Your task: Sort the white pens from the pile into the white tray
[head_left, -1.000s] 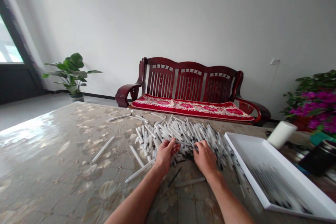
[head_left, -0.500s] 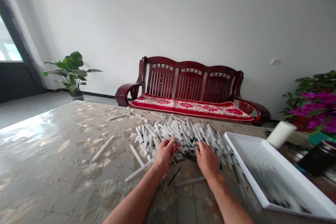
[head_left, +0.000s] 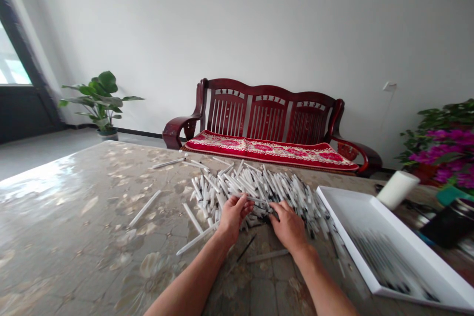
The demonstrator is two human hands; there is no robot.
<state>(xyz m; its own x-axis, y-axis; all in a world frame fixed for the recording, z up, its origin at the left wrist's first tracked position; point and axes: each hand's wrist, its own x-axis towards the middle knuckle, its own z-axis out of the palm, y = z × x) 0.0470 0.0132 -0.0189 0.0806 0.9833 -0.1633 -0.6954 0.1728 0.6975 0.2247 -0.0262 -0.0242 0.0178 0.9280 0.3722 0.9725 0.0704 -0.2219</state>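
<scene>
My left hand (head_left: 231, 218) pinches one end of a slim translucent pen (head_left: 260, 202) between thumb and fingers. At the pen's right end, my right hand (head_left: 289, 225) is closed, its fingertips partly hidden. Both hands are over the near edge of a heap of white pen pieces (head_left: 246, 180) with dark tips and caps. A thin black stick-like piece (head_left: 246, 249) and a pale tube (head_left: 267, 256) lie on the table just below the hands.
A white tray (head_left: 346, 242) on the right holds a row of pens (head_left: 385, 259). Behind it are a white roll (head_left: 398, 190) and a dark cylinder (head_left: 446, 222). Loose tubes (head_left: 145, 208) lie left of the heap. A wooden bench (head_left: 268, 113) stands beyond the patterned table (head_left: 92, 237).
My right hand has moved slightly left, closer to my left hand, along the pen. My left hand has stayed in nearly the same place.
</scene>
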